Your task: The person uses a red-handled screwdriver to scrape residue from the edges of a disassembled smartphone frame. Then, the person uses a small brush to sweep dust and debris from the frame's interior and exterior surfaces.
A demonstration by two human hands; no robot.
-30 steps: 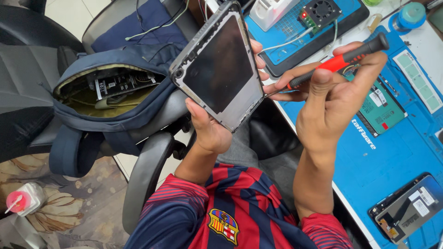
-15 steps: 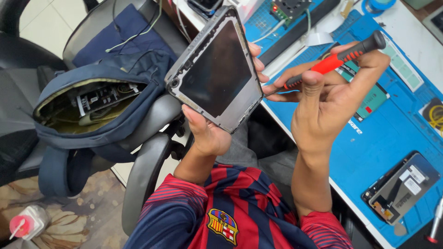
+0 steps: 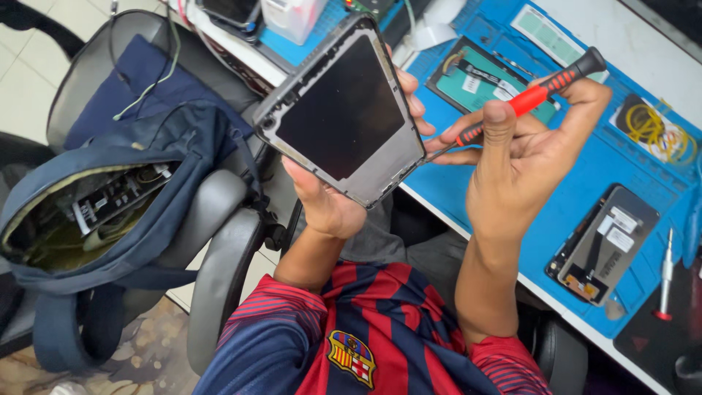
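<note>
My left hand (image 3: 329,201) holds up a phone frame (image 3: 340,113), a grey metal shell with a dark inner panel, gripped by its lower edge with fingertips wrapped round its right side. My right hand (image 3: 523,164) grips a red and black screwdriver (image 3: 537,91), thumb pressed along the handle. The metal tip of the tool touches the lower right edge of the frame. Both hands are raised above my lap, beside the blue work mat (image 3: 512,197).
On the mat lie an opened phone with a green board (image 3: 490,80), another phone back (image 3: 603,245), a small silver screwdriver (image 3: 665,274) and a coil of yellow wire (image 3: 654,128). An open blue backpack (image 3: 110,212) rests on a grey office chair (image 3: 219,249) to my left.
The view has shifted so the mat and its parts sit further left. My hands keep the same hold on the frame and the screwdriver, the tip still at the frame's edge.
</note>
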